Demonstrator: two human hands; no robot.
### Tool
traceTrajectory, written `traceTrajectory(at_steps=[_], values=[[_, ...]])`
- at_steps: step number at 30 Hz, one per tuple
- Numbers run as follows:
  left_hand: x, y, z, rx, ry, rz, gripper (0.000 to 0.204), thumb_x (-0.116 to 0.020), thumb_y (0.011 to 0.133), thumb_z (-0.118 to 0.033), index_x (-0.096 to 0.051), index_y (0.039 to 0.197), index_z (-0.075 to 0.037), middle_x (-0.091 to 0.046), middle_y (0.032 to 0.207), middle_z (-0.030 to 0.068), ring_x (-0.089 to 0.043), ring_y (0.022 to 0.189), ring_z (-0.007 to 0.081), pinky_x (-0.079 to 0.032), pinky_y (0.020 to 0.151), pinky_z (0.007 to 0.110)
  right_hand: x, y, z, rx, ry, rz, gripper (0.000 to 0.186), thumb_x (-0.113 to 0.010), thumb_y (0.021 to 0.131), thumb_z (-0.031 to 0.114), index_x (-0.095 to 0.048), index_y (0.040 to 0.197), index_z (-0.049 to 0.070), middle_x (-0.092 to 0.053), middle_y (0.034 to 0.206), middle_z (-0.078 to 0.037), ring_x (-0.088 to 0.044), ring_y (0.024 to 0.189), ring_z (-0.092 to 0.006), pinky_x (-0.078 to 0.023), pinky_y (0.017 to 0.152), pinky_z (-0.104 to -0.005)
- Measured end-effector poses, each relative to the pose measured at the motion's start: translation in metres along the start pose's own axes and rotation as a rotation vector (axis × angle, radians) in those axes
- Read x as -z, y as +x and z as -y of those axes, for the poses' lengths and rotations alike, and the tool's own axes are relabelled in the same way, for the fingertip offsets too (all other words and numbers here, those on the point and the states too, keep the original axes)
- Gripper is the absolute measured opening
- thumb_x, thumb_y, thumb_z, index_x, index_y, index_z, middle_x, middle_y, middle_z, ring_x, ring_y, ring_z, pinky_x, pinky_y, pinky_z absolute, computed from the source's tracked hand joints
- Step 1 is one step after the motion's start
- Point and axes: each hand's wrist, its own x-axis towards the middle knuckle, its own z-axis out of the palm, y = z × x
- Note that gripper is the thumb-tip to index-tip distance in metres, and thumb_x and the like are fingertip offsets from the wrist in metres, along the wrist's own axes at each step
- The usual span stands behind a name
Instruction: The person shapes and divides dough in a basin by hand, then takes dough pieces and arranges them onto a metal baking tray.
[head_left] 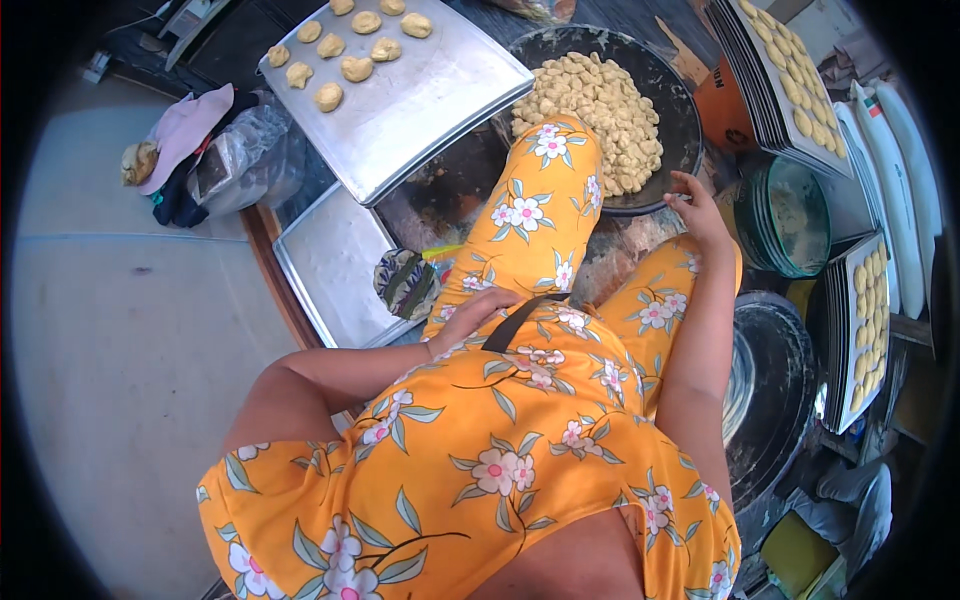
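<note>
My left hand (478, 316) lies on the orange floral clothing over my lap, beside a dark strap (520, 322). Its fingers are stretched out and nothing shows in them. At the right rim of a wide black basin (682, 110), my right hand (700, 208) is raised, fingers bent but apart, holding nothing I can see. The basin bears a large heap of small dough pieces (598, 115). To its left, a metal baking tray (420, 100) holds several dough lumps (357, 69) toward its far end, with a gap between the tray and my hands.
Another metal tray (340, 265) lies lower left, near a patterned cloth item (407, 283). Stacked trays with dough pieces (790, 75) stand far right, by green round containers (790, 215). A further tray of pieces (868, 325) and a dark tub (775, 400) are at right.
</note>
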Motion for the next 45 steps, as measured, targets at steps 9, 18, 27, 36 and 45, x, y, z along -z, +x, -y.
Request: traceTrajectory(at_steps=[9, 18, 27, 36, 45], values=[[0.006, -0.001, -0.008, 0.096, -0.059, 0.028, 0.029, -0.046, 0.096, -0.013, -0.053, 0.120, 0.000, -0.054, 0.123, 0.0134, -0.051, 0.114, 0.0247, -0.038, 0.097, 0.033, 0.001, -0.007, 0.009, -0.025, -0.001, 0.020, 0.052, -0.066, 0.084, 0.024, -0.048, 0.130, 0.009, -0.058, 0.111, -0.012, -0.055, 0.095, -0.0198, -0.045, 0.085, -0.0322], [0.014, 0.001, -0.004, 0.038, -0.013, 0.058, 0.027, -0.042, 0.097, -0.010, -0.053, 0.120, 0.001, -0.057, 0.118, 0.0128, -0.054, 0.110, 0.0240, -0.040, 0.095, 0.032, 0.003, -0.011, 0.014, -0.004, -0.032, 0.041, 0.050, -0.065, 0.086, 0.020, -0.047, 0.131, 0.008, -0.057, 0.112, -0.011, -0.055, 0.096, -0.0175, -0.045, 0.085, -0.0300], [0.012, 0.005, 0.000, 0.222, -0.286, -0.032, 0.027, -0.044, 0.097, -0.011, -0.050, 0.121, 0.000, -0.060, 0.110, 0.0116, -0.058, 0.103, 0.0170, -0.045, 0.090, 0.029, 0.003, -0.014, 0.014, -0.047, -0.008, 0.048, 0.049, -0.066, 0.086, 0.022, -0.048, 0.131, 0.012, -0.055, 0.116, -0.012, -0.054, 0.096, -0.0177, -0.045, 0.086, -0.0312], [0.016, 0.010, 0.001, 0.246, -0.311, -0.022, 0.028, -0.046, 0.097, -0.011, -0.048, 0.122, 0.002, -0.062, 0.106, 0.0126, -0.059, 0.103, 0.0159, -0.047, 0.088, 0.028, 0.001, -0.013, 0.013, -0.013, -0.006, 0.072, 0.052, -0.066, 0.084, 0.023, -0.047, 0.131, 0.009, -0.058, 0.114, -0.013, -0.055, 0.100, -0.0219, -0.045, 0.087, -0.0331], [0.013, 0.014, -0.003, 0.243, -0.325, -0.056, 0.024, -0.050, 0.096, -0.014, -0.055, 0.114, 0.001, -0.061, 0.101, 0.0083, -0.060, 0.097, 0.0137, -0.049, 0.083, 0.025, 0.003, -0.011, 0.012, -0.024, -0.008, 0.077, 0.052, -0.065, 0.086, 0.024, -0.046, 0.131, 0.009, -0.057, 0.115, -0.014, -0.056, 0.102, -0.0221, -0.045, 0.088, -0.0331]])
